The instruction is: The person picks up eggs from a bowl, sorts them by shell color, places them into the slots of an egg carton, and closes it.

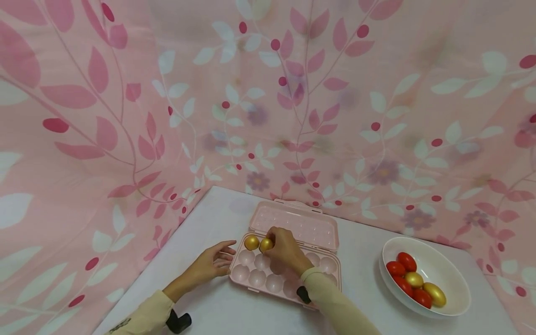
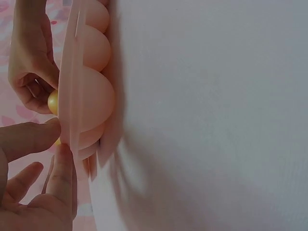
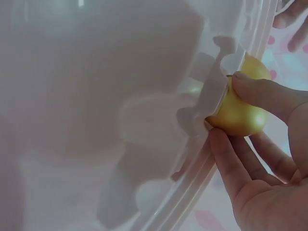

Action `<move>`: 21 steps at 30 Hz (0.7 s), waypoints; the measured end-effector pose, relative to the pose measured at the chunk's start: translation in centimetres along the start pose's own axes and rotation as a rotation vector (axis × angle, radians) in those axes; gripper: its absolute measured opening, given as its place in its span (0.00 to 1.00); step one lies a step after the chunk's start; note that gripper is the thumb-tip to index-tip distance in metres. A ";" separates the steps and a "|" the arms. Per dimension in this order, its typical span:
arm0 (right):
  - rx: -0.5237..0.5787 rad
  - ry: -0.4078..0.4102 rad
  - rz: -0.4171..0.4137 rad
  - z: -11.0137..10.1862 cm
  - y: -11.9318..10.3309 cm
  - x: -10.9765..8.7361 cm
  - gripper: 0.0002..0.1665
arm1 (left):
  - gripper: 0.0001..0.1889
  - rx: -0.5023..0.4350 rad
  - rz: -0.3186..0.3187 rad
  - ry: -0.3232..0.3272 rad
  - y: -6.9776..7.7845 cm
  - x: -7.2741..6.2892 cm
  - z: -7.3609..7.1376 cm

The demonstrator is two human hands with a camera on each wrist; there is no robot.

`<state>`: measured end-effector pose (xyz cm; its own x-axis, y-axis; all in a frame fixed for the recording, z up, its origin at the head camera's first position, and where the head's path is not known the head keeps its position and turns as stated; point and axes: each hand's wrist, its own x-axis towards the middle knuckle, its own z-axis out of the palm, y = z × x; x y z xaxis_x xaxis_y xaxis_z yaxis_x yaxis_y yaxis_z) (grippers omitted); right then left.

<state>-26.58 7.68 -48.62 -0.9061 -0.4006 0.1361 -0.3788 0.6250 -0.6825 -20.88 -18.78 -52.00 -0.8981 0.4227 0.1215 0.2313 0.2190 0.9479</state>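
As only head shows, bowl (image 1: 452,286) holds eggs (image 1: 414,280).

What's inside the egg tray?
A gold egg at the tray's far-left corner; right grip holds another beside it. Other visible cups look empty; grip and sleeve hide others.

Soft shadows fall on the table (image 2: 216,86); the 2 wrist views look dim.

Passable over the table (image 1: 360,274) between egg carton (image 1: 274,283) and bowl (image 1: 454,286); blocked above the carton by right hand (image 1: 286,250) (hemmed leftward by left hand (image 1: 209,264)).
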 end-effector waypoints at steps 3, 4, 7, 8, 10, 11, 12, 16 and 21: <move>-0.027 0.007 0.011 0.1 -0.1 0.1 0.20 | 0.39 0.013 0.020 -0.003 -0.1 0.1 0.1; -0.037 0.008 0.016 0.2 -0.1 0.2 0.20 | 0.39 0.014 0.024 -0.004 -0.1 0.2 0.1; -0.054 0.011 0.011 0.2 0.0 0.1 0.20 | 0.39 0.015 0.010 -0.004 -0.2 0.2 0.1; -0.059 0.014 0.007 0.1 0.0 0.0 0.19 | 0.39 0.016 0.001 -0.003 -0.2 0.2 0.1; -0.061 0.025 -0.014 -0.2 0.0 -0.4 0.19 | 0.39 0.014 -0.008 -0.003 -0.3 0.0 0.0; -0.065 0.034 -0.028 -0.5 0.0 -0.6 0.18 | 0.39 0.020 -0.013 -0.003 -0.3 -0.1 0.0; -0.078 0.046 -0.043 -0.8 0.0 -0.9 0.18 | 0.39 0.020 -0.020 -0.002 -0.3 -0.2 -0.1; -0.139 0.100 -0.076 -3.6 0.1 -2.3 0.18 | 0.40 0.013 -0.030 -0.004 -0.3 -0.6 -0.1; -0.244 0.200 -0.092 -9.0 2.0 -4.4 0.18 | 0.41 0.001 -0.030 0.010 -0.3 -0.6 0.1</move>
<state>-25.06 16.68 -44.11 -0.8757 -0.3387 0.3441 -0.4731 0.7438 -0.4721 -20.36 -18.97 -52.40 -0.9084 0.4068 0.0962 0.2046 0.2319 0.9510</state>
